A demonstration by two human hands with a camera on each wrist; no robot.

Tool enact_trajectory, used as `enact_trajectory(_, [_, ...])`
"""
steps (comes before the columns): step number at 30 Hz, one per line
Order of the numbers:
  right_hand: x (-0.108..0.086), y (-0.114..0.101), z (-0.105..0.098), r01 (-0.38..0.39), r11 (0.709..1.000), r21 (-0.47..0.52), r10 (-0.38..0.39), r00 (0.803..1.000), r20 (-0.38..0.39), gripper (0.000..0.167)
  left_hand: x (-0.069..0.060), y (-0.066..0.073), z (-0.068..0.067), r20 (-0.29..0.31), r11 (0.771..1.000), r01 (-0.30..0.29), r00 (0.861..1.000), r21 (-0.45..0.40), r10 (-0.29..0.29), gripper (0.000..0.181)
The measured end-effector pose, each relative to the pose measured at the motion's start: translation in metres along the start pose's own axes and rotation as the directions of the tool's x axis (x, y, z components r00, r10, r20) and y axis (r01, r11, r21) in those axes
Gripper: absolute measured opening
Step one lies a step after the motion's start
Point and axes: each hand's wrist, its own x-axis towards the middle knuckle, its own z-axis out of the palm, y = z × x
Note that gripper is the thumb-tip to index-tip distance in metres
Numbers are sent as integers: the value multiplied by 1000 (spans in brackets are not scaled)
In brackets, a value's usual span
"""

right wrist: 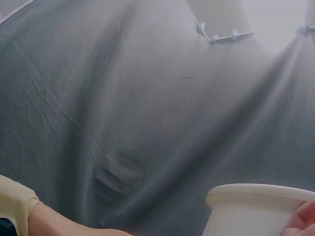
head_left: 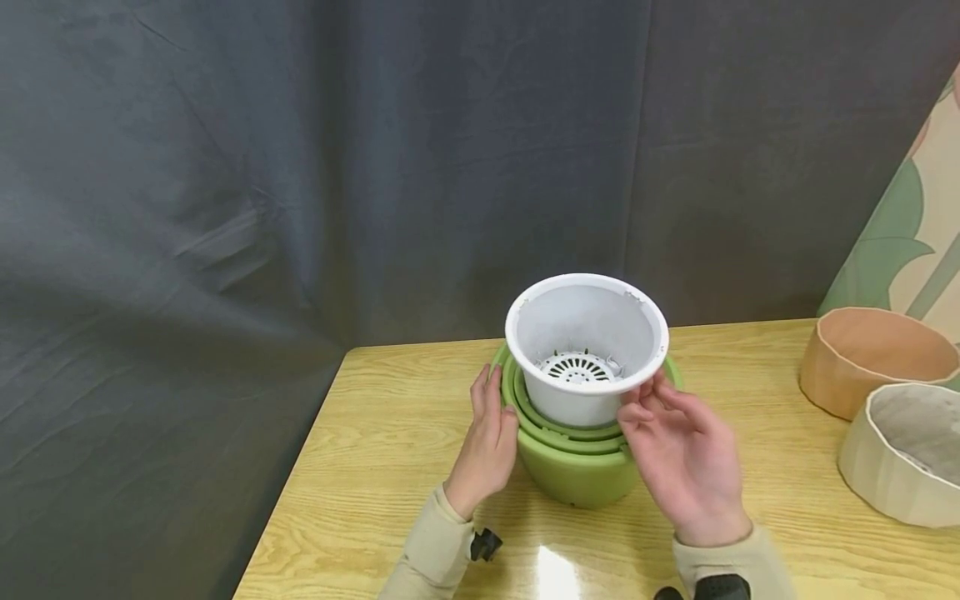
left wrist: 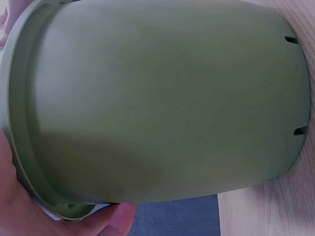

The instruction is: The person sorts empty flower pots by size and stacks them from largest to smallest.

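Observation:
A white pot with a slotted bottom sits tilted within the rims of nested green pots in the head view. My left hand holds the outer green pot's left rim, its fingers and thumb around the edge. In the left wrist view that green pot fills most of the picture, the left hand at its rim. My right hand pinches the white pot's right side just below the rim. The right wrist view shows the white pot with fingers of the right hand against it.
An orange pot and a cream pot stand at the right of the wooden table. A dark grey curtain hangs behind and to the left. Patterned fabric shows at the far right.

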Motion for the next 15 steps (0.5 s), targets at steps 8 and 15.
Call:
enact_trajectory(8, [-1,0,-3,18,999,-31,-20,996,-82,31,0,1,-2,-4,1000,-6,1000,-3,6,57])
enact_trajectory(15, [-2,-2,-6,14,999,-48,-21,991,-131,28,0,-1,-1,-11,1000,-9,1000,3,9,56])
